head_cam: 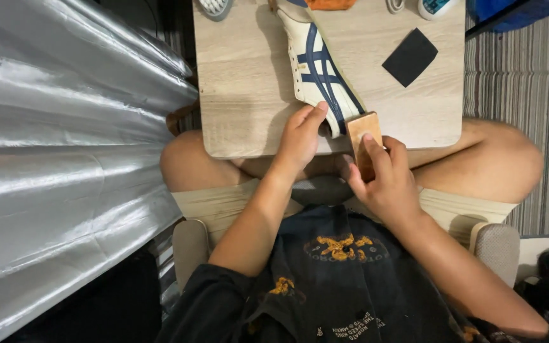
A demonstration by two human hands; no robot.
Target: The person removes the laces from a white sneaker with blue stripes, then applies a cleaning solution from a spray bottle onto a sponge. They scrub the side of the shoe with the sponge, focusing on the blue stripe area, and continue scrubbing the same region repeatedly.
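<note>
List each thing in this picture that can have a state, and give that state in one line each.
Sneaker: on its side on the table, toe toward the person.
Left hand: gripping the sneaker's toe.
Right hand: closed on the wooden brush.
Wooden brush: held against the toe.
Black cloth: lying flat, untouched.
Table: resting over the lap.

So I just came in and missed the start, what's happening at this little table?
A seated person is working on a white shoe with dark blue stripes that lies on a small wooden table over their lap. The left hand steadies the shoe at its near end, while the right hand holds a wooden-backed brush against that same end. A black square pad lies untouched on the table to the right, and an orange cloth sits at the far edge.
</note>
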